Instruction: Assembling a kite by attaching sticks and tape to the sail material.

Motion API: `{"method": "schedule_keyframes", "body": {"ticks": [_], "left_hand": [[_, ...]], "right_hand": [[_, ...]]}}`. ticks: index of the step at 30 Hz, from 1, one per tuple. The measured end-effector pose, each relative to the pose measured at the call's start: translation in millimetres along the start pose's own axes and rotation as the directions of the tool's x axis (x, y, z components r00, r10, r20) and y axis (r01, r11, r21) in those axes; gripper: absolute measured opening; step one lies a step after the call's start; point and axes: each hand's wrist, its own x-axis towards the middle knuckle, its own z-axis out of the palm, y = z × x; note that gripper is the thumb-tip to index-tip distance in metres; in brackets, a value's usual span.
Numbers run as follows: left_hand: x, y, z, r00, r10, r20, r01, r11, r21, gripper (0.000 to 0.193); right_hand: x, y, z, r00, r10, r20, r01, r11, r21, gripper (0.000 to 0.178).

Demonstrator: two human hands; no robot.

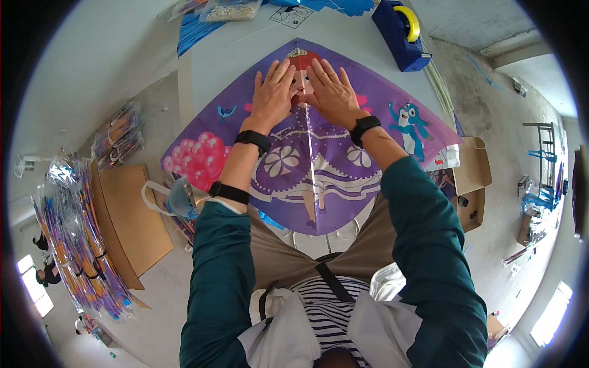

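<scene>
A purple kite (pixel 343 202) with a printed princess figure, pink balloons and a blue animal lies spread over the white table (pixel 239 49), its lower part reaching over my lap. Both my hands rest flat near its top, over the princess's head. My left hand (pixel 273 95) has its fingers stretched up and pressed to the sheet. Beside it, my right hand (pixel 331 92) lies with fingers apart, the thumb pointing toward the left hand. A crease or seam runs down the kite's middle. Neither hand holds anything; part of the printed face is hidden beneath them.
A blue tape dispenser (pixel 399 37) with a yellow roll stands at the table's far right, beside thin pale rods (pixel 437 83). A clear bag of small parts (pixel 230 10) lies far left. Open cardboard boxes (pixel 471 165) sit right; bundled packaged kites (pixel 86 239) lean on cardboard left.
</scene>
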Motion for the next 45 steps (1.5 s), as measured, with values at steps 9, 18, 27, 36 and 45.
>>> {"method": "schedule_keyframes", "body": {"ticks": [9,18,27,36,45], "left_hand": [[-1,-4,20,1.0,0.007,-0.023,-0.006,1.0,0.025,0.061],[0,-11,26,0.999,0.01,-0.039,-0.011,1.0,-0.027,0.063],[4,-9,29,0.996,0.014,-0.087,-0.012,1.0,0.022,0.063],[-7,-9,29,0.999,0.01,-0.034,-0.003,0.979,0.204,0.065],[-12,-17,30,0.999,0.008,-0.042,-0.001,0.988,0.153,0.069]], "right_hand": [[1,23,9,0.995,0.036,0.097,-0.02,0.986,-0.163,0.069],[-5,43,7,0.995,0.062,0.074,-0.05,0.986,-0.159,0.066],[14,44,-6,0.987,0.146,0.064,-0.141,0.987,-0.072,0.064],[26,37,29,0.999,-0.04,-0.008,0.038,0.985,-0.169,0.064],[29,39,30,1.0,-0.007,0.016,0.01,0.982,-0.188,0.063]]}}
